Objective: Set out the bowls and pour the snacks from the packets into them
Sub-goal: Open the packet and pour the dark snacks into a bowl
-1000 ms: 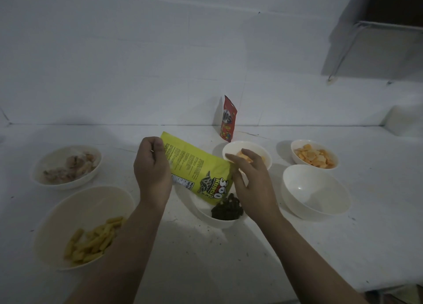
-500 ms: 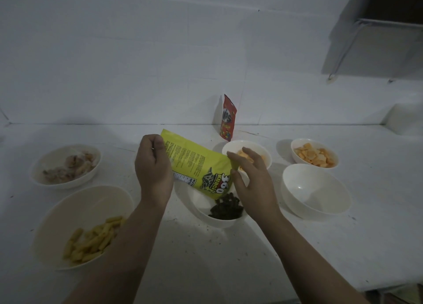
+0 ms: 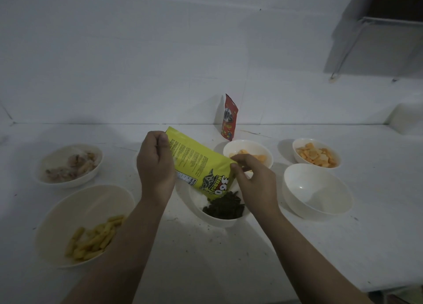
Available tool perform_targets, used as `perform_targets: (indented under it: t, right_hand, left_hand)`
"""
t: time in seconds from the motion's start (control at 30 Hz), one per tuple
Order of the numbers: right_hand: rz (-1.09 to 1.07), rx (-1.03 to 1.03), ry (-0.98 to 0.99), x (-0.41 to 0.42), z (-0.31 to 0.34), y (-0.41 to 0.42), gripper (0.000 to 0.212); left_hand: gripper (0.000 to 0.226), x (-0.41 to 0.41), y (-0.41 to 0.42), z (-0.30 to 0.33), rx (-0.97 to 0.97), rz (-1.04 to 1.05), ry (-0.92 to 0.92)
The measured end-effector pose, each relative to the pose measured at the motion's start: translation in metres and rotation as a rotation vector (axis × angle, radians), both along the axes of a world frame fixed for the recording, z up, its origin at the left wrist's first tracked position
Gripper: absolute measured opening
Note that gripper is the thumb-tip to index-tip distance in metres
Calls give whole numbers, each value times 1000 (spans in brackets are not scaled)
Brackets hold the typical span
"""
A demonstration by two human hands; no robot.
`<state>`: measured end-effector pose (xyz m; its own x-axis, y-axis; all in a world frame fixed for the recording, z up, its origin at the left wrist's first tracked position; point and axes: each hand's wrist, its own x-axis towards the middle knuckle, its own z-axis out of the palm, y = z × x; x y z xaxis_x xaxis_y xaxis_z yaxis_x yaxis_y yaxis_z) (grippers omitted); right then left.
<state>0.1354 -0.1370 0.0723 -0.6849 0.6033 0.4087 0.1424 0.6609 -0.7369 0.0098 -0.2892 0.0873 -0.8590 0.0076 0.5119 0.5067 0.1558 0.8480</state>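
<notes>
Pour step in hand — I log left hand point(image 3: 155, 168) gripping the upturned yellow packet point(image 3: 196, 166) at its base, right hand point(image 3: 254, 180) pinching its lower edge over the seed bowl point(image 3: 201, 210) (dark seeds inside); next, I judge: shake it empty.

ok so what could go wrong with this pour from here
1. The yellow packet is tilted over the middle bowl, and the dark seeds pile against its near-right wall; some may hop the rim.
2. The right hand only pinches one corner, so that grip might slip.
3. The empty bowl sits close; strays could land there.
</notes>
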Motion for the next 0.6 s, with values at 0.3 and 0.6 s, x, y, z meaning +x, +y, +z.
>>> perform_targets:
  t: [0.3, 0.6]
  right_hand:
    - [11, 16, 5, 0, 5, 1, 10]
    - [11, 69, 69, -2, 15, 4, 8]
  left_hand:
    - [22, 1, 1, 2, 8, 6, 28]
    - [23, 2, 0, 3, 19, 18, 46]
